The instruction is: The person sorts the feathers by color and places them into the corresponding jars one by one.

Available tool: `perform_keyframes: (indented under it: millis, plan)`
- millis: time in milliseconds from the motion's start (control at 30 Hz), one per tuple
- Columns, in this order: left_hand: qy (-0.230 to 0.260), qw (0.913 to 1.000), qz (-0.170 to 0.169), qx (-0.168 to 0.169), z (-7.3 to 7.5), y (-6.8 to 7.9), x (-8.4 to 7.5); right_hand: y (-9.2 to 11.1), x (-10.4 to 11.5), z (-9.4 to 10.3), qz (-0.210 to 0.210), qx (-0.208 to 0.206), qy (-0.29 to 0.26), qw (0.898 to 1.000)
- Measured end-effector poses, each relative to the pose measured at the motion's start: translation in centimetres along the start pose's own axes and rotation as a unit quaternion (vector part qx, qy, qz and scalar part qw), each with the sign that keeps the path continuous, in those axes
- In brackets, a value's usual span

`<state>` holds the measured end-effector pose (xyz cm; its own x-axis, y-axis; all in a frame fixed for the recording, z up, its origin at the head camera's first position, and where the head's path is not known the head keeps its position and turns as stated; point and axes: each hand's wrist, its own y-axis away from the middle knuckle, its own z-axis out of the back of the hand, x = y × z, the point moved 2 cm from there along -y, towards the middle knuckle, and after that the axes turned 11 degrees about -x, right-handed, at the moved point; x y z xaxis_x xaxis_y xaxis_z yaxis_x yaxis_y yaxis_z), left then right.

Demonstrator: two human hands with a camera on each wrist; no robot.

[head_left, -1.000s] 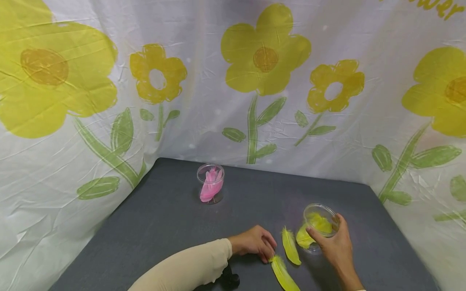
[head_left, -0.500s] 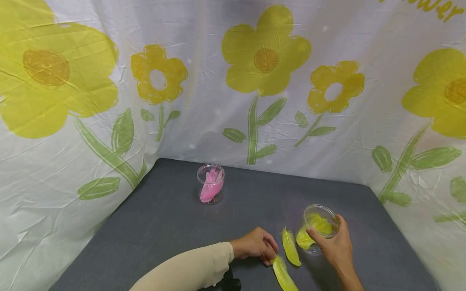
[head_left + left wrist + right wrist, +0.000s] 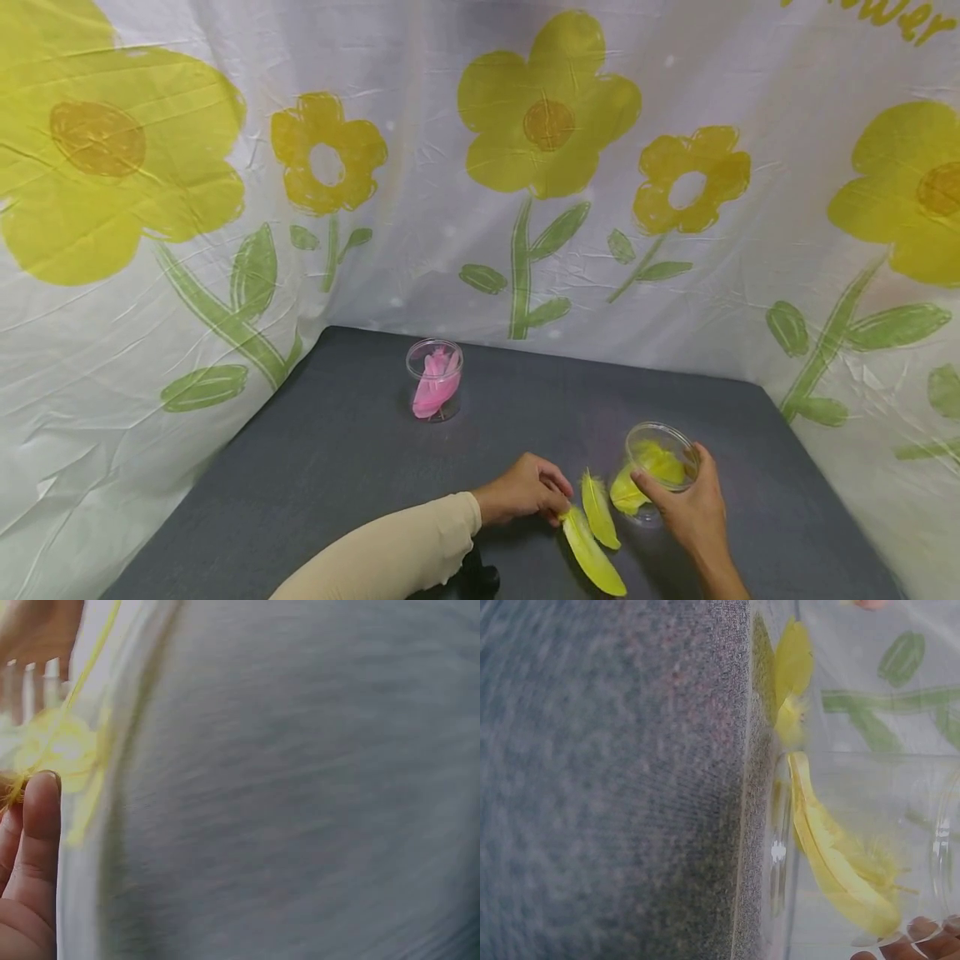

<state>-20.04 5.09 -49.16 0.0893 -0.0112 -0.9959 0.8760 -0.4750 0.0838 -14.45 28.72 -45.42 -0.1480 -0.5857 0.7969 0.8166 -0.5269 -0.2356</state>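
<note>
My left hand (image 3: 525, 492) pinches a yellow feather (image 3: 592, 557) by its fluffy end, between thumb and fingers. In the left wrist view the thumb (image 3: 41, 810) shows against that feather's base. A second yellow feather (image 3: 598, 512) lies on the table just beyond, close to the held one. To the right, my right hand (image 3: 693, 508) grips a clear plastic cup (image 3: 647, 427) round its side. Inside the cup are yellow feathers (image 3: 658, 462); one long curved feather (image 3: 840, 862) shows through its wall in the right wrist view.
Another clear cup (image 3: 416, 367) with pink feathers (image 3: 437, 385) stands toward the back of the dark grey table (image 3: 337, 450). A flower-printed white cloth (image 3: 420, 250) hangs around the table. A black object (image 3: 478, 577) is partly hidden by my left forearm.
My left hand has moved slightly away from me, drawing the pinched feather up with it, nearer the second feather. The right hand and its cup stay in place.
</note>
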Motion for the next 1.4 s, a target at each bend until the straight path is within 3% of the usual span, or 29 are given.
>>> perform_keyframes:
  millis: [400,633,867,1067,1267,1400]
  plan:
    - [0.034,0.9918,-0.095,-0.079,2.9,-1.8,-6.0,-0.2,0.0,0.0,0.001,0.005,0.002,1.0]
    - [0.064,0.9818,-0.141,-0.11,3.3,-2.6,-8.8,-0.2,0.2,0.1,-0.006,0.013,0.005,1.0]
    - [0.069,0.9704,-0.188,-0.135,2.4,-3.5,-10.5,-0.1,0.2,0.0,-0.007,0.015,-0.003,1.0]
    - [0.057,0.9614,-0.21,-0.168,0.5,-4.5,-11.7,-0.2,0.2,0.1,-0.002,0.008,-0.007,1.0]
    - [0.001,0.9496,-0.244,-0.197,-1.8,-5.3,-12.0,-0.2,0.0,0.1,0.002,0.013,-0.018,1.0]
    - [-0.041,0.9445,-0.259,-0.198,-3.2,-5.6,-11.7,-0.3,-0.1,0.1,0.002,0.018,-0.02,1.0]
